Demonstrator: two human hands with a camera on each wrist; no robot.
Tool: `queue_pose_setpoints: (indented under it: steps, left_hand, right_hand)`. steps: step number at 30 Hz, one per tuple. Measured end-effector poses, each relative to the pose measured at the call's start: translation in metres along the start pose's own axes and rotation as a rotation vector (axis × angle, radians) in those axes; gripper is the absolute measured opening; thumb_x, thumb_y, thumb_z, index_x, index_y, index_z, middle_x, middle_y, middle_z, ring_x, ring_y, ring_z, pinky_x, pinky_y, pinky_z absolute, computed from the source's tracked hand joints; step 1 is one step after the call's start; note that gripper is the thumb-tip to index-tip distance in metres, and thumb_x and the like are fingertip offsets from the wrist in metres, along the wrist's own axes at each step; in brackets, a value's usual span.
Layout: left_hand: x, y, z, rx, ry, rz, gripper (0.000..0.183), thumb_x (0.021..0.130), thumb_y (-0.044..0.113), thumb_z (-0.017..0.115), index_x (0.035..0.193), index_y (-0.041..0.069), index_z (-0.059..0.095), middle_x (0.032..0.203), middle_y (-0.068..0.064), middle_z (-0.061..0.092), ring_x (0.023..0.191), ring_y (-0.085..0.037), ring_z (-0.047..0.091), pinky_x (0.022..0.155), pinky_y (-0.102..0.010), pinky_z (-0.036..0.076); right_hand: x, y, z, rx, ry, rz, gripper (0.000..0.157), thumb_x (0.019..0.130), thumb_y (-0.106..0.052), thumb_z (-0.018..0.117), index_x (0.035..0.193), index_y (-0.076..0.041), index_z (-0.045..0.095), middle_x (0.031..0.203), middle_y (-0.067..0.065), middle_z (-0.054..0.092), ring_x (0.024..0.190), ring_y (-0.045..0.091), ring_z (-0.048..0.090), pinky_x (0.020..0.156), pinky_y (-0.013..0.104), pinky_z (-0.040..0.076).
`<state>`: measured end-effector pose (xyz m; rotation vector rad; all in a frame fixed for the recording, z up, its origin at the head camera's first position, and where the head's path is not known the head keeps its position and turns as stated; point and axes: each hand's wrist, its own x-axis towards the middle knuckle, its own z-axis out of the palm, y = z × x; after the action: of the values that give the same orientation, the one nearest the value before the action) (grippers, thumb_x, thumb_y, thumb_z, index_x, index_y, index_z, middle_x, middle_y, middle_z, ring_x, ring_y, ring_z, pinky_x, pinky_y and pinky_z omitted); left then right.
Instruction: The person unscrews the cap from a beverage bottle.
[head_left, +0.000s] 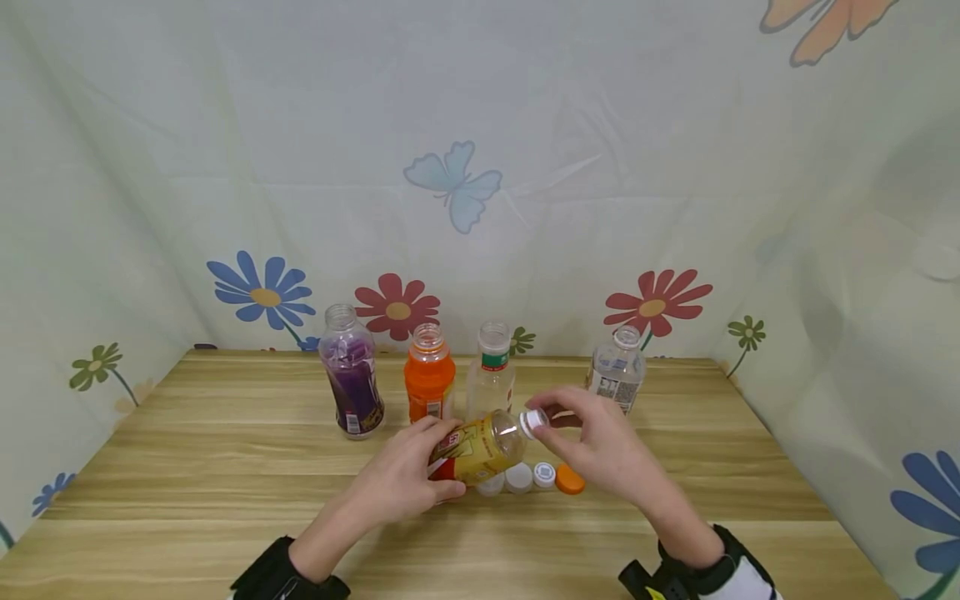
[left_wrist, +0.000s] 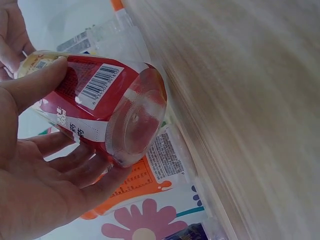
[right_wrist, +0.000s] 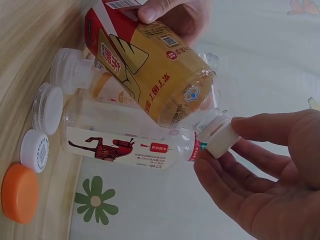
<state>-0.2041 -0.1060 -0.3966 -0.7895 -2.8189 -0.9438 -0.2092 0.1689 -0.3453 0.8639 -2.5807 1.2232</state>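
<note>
My left hand [head_left: 401, 475] grips a clear plastic bottle [head_left: 480, 450] with a yellow and red label, tilted above the table with its neck toward the right. At that neck, the thumb and fingers of my right hand [head_left: 603, 446] pinch a white bottle cap [right_wrist: 222, 140]. The right wrist view has the cap at the bottle's mouth; how far it is screwed on I cannot tell. In the left wrist view the bottle's clear base and red barcode side face the camera, with left fingers wrapped around its body.
Uncapped bottles stand along the back: a purple one [head_left: 352, 383], an orange one [head_left: 429, 375], a clear one with a green neck band [head_left: 491, 385] and another clear one [head_left: 618, 367]. Several loose caps, including an orange cap [head_left: 570, 479], lie on the wooden table [head_left: 187, 467] below the held bottle.
</note>
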Motion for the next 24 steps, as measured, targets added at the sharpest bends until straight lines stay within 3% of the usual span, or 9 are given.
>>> queue_pose_setpoints:
  steps: [4, 19, 24]
  left_hand:
    - [0.0000, -0.0003, -0.0005, -0.003, 0.000, 0.001, 0.071, 0.080, 0.024, 0.090, 0.139, 0.002, 0.059, 0.125, -0.010, 0.062, 0.109, -0.026, 0.061, 0.099, -0.051, 0.050]
    - [0.0007, -0.0024, -0.0006, -0.012, -0.009, -0.008, 0.071, 0.080, 0.027, 0.090, 0.140, 0.003, 0.058, 0.125, -0.008, 0.062, 0.109, -0.025, 0.061, 0.099, -0.051, 0.050]
    - [0.0006, -0.0024, -0.0008, -0.007, -0.008, -0.008, 0.071, 0.080, 0.027, 0.090, 0.140, 0.003, 0.058, 0.125, -0.008, 0.062, 0.109, -0.025, 0.061, 0.099, -0.051, 0.050]
  right_hand:
    - [0.0003, 0.0003, 0.0005, 0.006, 0.012, -0.024, 0.028, 0.089, 0.004, 0.076, 0.115, -0.004, 0.071, 0.109, 0.001, 0.071, 0.099, 0.017, 0.068, 0.086, 0.029, 0.058]
    - [0.0002, 0.0010, 0.0005, 0.096, 0.025, -0.019, 0.032, 0.086, 0.013, 0.075, 0.110, -0.007, 0.072, 0.112, 0.002, 0.070, 0.103, 0.020, 0.067, 0.089, 0.035, 0.058]
    - [-0.0004, -0.0002, -0.0008, 0.082, 0.042, 0.007, 0.030, 0.090, 0.001, 0.078, 0.117, -0.007, 0.070, 0.115, 0.004, 0.070, 0.105, 0.021, 0.067, 0.087, 0.035, 0.059]
